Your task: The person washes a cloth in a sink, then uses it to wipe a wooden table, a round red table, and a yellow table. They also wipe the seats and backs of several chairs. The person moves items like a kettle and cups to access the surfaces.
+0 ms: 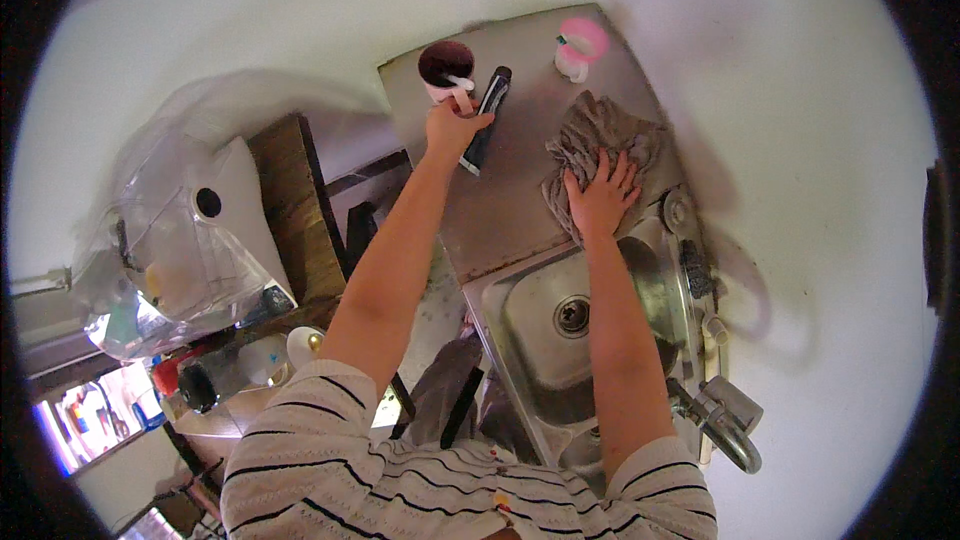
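On the metal counter's far left, my left hand (455,130) is closed, with its thumb across a dark tube (493,92) that has a pale lower end. Its fingers are beside the handle of a pinkish mug (436,90) with a dark inside; whether they also grip that handle I cannot tell. A white handle-like piece shows inside the mug. My right hand (600,202) lies with fingers spread on a crumpled grey-brown cloth (590,130), pressed to the counter just beyond the sink. Nothing is gripped in it.
A pink-rimmed cup (585,40) stands at the far right of the counter (520,210). Nearer me is a steel sink (530,325) with a drain, and a curved faucet (735,440) at its right. A dark scrubber (695,270) lies by the wall. Left stands a plastic-covered shelf (290,210).
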{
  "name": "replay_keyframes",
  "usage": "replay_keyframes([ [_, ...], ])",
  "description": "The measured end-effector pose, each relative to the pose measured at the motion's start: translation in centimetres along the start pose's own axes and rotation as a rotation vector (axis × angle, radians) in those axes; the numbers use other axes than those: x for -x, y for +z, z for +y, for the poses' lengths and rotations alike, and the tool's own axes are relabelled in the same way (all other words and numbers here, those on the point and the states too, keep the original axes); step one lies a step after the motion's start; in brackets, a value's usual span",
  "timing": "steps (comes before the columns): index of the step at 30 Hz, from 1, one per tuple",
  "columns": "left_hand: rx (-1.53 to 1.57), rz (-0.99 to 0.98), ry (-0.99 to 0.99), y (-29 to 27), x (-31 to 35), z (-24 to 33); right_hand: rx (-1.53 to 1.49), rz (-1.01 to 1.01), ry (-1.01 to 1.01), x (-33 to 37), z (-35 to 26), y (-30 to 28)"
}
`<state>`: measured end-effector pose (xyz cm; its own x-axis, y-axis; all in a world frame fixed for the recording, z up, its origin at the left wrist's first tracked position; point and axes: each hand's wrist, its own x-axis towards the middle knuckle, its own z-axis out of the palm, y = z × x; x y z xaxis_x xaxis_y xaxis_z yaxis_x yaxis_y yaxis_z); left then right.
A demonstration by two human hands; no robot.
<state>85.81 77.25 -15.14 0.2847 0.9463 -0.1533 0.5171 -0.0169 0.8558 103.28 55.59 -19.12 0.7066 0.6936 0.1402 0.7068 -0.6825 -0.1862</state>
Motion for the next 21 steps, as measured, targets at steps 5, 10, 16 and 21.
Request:
replay_keyframes([
  [5, 0.363, 0.292, 0.076, 2.2, 2.7, -1.9, -0.039, -0.010, 0.009, -0.2, -0.3, 0.1],
  [10, -0.093, 0.328, 0.102, 2.7, 5.3, -2.2, -0.085, -0.081, 0.064, -1.3, 0.5, -0.3],
  [16, -0.163, 0.094, 0.576, 8.5, 13.4, 1.2, -0.007, -0.059, -0.063, -5.7, 3.1, -0.5],
  [21, -0.553, -0.242, 0.595, 13.2, 17.1, 1.7, -0.150, -0.056, -0.253, -5.1, 7.0, 1.8],
])
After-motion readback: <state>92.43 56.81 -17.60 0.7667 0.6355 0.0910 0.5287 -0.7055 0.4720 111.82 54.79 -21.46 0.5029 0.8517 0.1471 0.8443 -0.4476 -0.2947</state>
